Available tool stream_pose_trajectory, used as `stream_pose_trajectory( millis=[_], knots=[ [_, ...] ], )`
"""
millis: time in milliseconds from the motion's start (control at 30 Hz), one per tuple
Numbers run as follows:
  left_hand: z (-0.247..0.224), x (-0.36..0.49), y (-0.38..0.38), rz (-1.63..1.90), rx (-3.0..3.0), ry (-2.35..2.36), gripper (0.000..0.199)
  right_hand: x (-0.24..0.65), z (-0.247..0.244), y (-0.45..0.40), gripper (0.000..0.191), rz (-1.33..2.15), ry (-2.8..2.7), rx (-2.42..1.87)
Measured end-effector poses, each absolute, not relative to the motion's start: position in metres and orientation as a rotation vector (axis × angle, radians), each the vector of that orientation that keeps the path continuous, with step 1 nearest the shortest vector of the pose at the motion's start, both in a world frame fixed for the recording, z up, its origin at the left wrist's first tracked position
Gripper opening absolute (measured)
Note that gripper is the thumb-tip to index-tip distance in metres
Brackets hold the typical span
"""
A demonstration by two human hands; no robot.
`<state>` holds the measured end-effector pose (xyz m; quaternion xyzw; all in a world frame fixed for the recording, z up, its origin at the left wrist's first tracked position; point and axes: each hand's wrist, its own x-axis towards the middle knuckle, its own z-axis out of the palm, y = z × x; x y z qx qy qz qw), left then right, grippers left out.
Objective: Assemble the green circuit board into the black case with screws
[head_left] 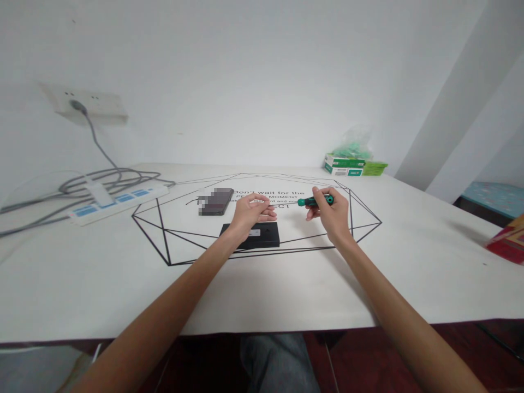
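My right hand [331, 210] is wrapped round the green and black handle of a screwdriver [314, 201]. Its thin shaft points left, towards my left hand [254, 212]. Thumb and forefinger of that hand come together in a pinch near the shaft's end; anything between them is too small to make out. Under my left hand lies a flat black rectangular case [268, 238] with a pale label, its left part covered by the hand and wrist. A dark, flat, phone-like object [221, 201], partly pixelated, rests beyond it to the left.
On the left, a white power strip [123, 203] lies beside coiled grey cable [135, 173], with a wall socket [92, 103] above. Green and white boxes [344, 164] stand at the back right under a plastic bag [354, 146]. A red package [507, 243] sits at the right edge.
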<state>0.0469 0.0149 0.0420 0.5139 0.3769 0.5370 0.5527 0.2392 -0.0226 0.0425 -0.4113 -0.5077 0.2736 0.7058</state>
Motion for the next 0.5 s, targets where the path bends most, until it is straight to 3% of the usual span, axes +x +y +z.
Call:
stream_pose_trajectory(
  millis=[500],
  knots=[
    [0.0360,0.0469,0.0166,1.307,1.266,0.960,0.009,0.2354,0.0405,-0.0270,0.032,0.429,-1.320,-0.938]
  ],
)
